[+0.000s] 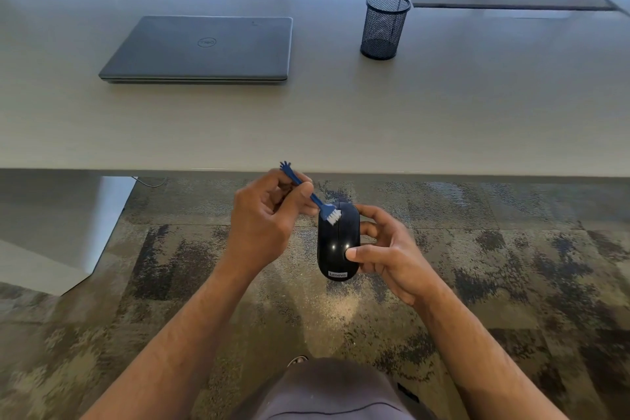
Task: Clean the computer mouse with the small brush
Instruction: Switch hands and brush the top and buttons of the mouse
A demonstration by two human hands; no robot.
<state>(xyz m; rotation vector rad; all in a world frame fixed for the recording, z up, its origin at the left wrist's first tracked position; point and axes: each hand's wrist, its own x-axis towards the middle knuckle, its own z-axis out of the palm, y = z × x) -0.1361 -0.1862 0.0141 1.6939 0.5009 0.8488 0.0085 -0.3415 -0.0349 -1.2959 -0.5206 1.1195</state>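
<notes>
A glossy black computer mouse is held in the air below the table's front edge, its label end toward me. My right hand grips it from the right, thumb on its top and fingers curled round its side. My left hand pinches the blue handle of a small brush. The brush's white bristles touch the far left part of the mouse's top. The handle's far end has a small hand-shaped tip.
On the pale table lie a closed grey laptop at the back left and a black mesh pen cup at the back right. A dark cable slot runs behind the cup. Patterned carpet lies below.
</notes>
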